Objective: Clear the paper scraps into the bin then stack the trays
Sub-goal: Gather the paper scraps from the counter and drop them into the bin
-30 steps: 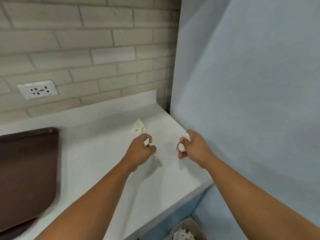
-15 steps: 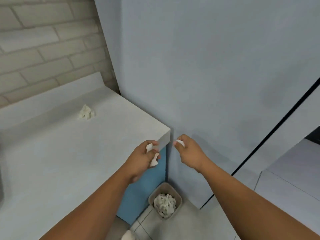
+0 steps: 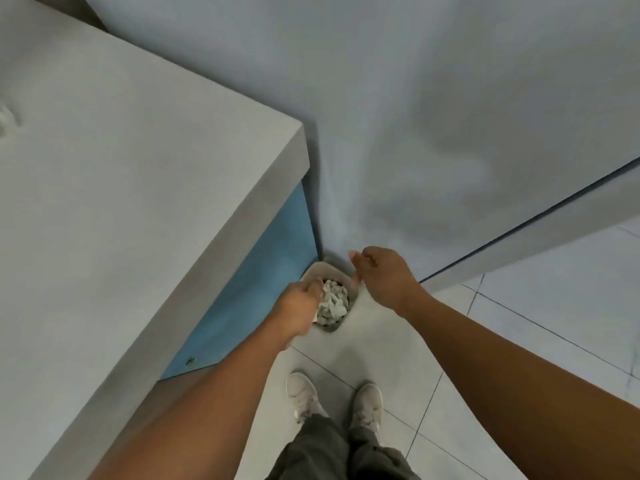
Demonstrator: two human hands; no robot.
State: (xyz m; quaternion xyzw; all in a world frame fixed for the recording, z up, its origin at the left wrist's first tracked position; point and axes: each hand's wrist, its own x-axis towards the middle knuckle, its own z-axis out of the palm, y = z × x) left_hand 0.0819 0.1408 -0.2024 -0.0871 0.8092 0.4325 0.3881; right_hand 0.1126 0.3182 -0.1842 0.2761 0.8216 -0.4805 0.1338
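Both hands hung right over the bin (image 3: 334, 270) so nothing would miss. My left hand (image 3: 299, 308) pinched a paper scrap (image 3: 316, 317) above the heap. My right hand (image 3: 384, 282) was curled, and I couldn't tell whether it held anything. A stray scrap (image 3: 6, 121) waited on the counter (image 3: 138, 168).

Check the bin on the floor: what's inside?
Crumpled white paper scraps fill the bin. The left hand covers the pile's left edge, and the bin's bottom is buried under the pile, out of sight.
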